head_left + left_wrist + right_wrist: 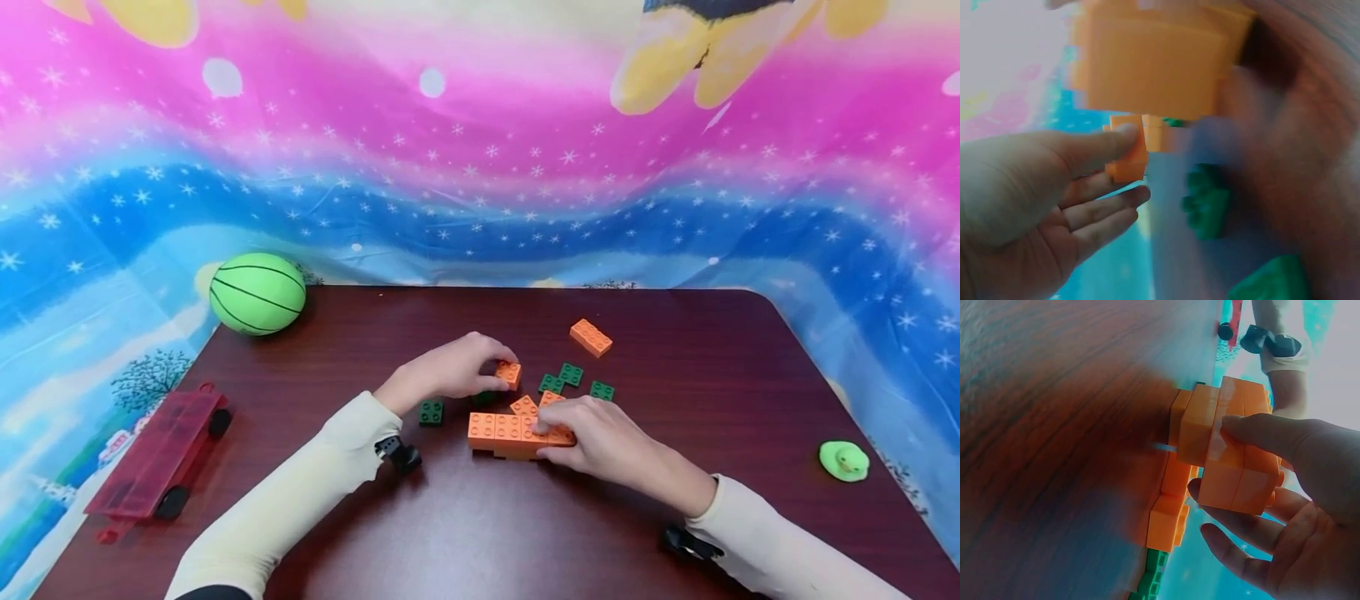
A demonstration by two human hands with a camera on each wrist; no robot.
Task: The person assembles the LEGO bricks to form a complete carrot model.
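Between thumb and fingers my left hand [463, 367] pinches a small orange toy brick [509, 375], also seen in the left wrist view. My right hand [611, 442] grips the right end of a long orange brick assembly [495, 427], its thumb on the near side. Lower orange bricks [1197, 425] are stacked under the assembly's top row in the right wrist view. Just behind the assembly lies a loose orange brick [524, 406], with another partly hidden by the right hand. A green brick [483, 397] shows under the left hand.
More green bricks [571, 373] lie beyond the right hand, and one green brick [431, 412] near the left wrist. Farther back is an orange brick [591, 337]. A green ball [258, 294] and red toy skateboard [161, 458] stand left, a green rubber duck [844, 461] right.
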